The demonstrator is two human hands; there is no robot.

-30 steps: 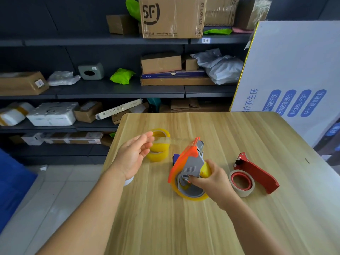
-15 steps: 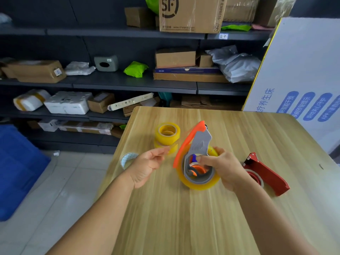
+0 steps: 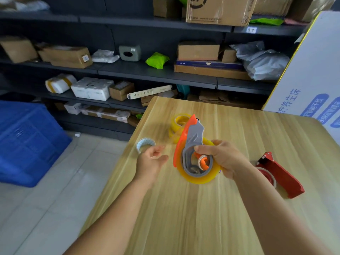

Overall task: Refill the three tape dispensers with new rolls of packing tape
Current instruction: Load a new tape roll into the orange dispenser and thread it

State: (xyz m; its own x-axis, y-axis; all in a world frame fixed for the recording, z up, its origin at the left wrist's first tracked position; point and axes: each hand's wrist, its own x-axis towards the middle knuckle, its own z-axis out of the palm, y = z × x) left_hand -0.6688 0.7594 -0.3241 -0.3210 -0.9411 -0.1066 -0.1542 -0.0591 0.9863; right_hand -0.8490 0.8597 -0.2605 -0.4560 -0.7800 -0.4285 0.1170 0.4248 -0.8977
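In the head view, the right hand (image 3: 223,159) holds an orange-and-grey tape dispenser (image 3: 191,144) above the wooden desk (image 3: 184,208), its fingers (image 3: 200,149) curled over the grey frame and gripping it, with a yellowish roll of packing tape (image 3: 198,176) seated around the dispenser's lower part. The dispenser's orange blade guard points up and away from the person. Left of the dispenser, just apart from it, the left hand (image 3: 152,159) hovers with loosely curled fingers that hold nothing. Beyond the dispenser, partly hidden by its orange edge, stand stacked yellow tape rolls (image 3: 179,123) on the desk. Left of the dispenser, at the desk's edge just past the left hand, a pale empty-looking tape core (image 3: 145,144) sits. Right of the dispenser, well apart, a red tape dispenser (image 3: 279,173) lies on the desk with a red-cored roll (image 3: 268,176) at its near side. Behind the dispenser, dark shelves (image 3: 156,72) carry cardboard boxes and wrapped parcels; the large cardboard box (image 3: 219,10) on the top shelf bears part of a black logo and small print too blurred to read. Far right of the dispenser, a white panel (image 3: 312,80) shows blue Chinese characters, among them "养生床". Far left of the dispenser, a blue crate (image 3: 27,142) stands on the tiled floor.
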